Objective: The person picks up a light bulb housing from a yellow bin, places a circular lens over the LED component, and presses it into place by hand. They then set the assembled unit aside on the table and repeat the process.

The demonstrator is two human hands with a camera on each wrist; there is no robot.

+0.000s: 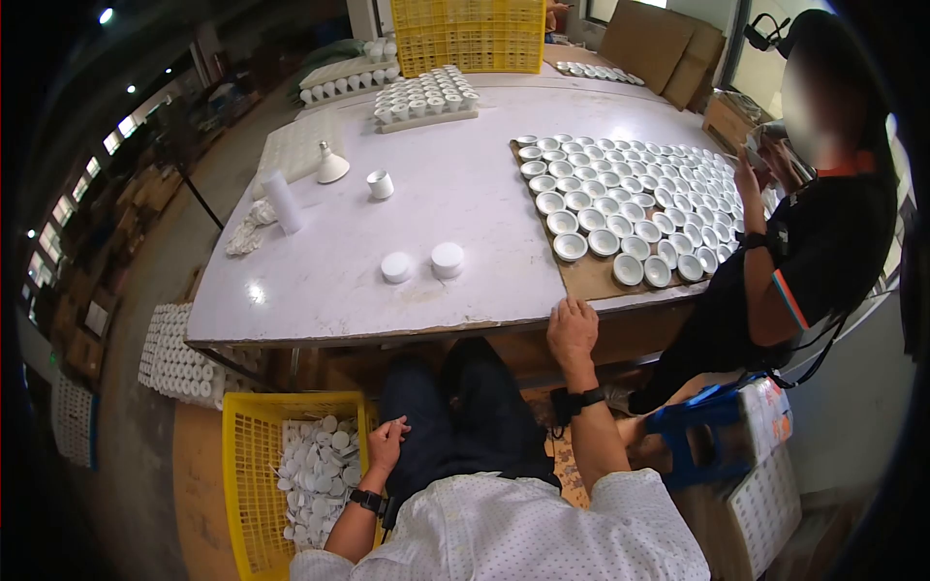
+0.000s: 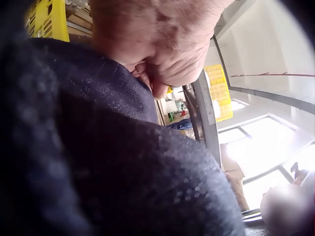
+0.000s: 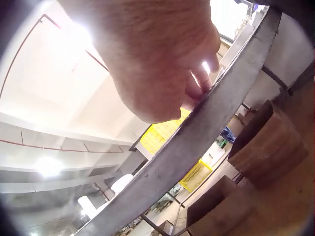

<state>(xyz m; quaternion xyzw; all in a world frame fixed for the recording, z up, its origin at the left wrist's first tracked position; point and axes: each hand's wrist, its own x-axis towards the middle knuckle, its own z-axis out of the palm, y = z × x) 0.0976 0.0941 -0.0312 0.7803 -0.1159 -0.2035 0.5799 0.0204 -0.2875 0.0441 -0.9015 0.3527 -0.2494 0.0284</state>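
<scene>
Resting on the dark-clothed thigh (image 1: 412, 382), the left hand (image 1: 387, 443) grips nothing that the head view shows; its fingers hang loosely bent, the back of the hand turned up. Close beside it stands a yellow crate (image 1: 238, 484), whose high walls probably serve to keep the loose white discs (image 1: 315, 474) piled together.

Farther forward, the right hand (image 1: 573, 334) lies palm down at the near edge of the table (image 1: 484, 208), forearm reaching out from the body and fingers slightly bent. It looks relaxed rather than clenched and seems to hold no object, though the right wrist view hides most of the fingertips, so how firmly they press is hard to say.

Just beyond these fingers is the cardboard sheet (image 1: 581, 281), covered with white cups (image 1: 598, 242) set mouth up in close rows, perhaps so that each one stays upright and easy to reach. Nearer the table's middle sit two white round pieces (image 1: 395, 267) (image 1: 448, 259), side by side but apart. Past them are a small white cup (image 1: 380, 185), a cone-shaped piece (image 1: 332, 165) and an upright white cylinder (image 1: 282, 202). Farther off, a filled tray (image 1: 426, 122) lies before a tall yellow basket (image 1: 468, 37).
</scene>
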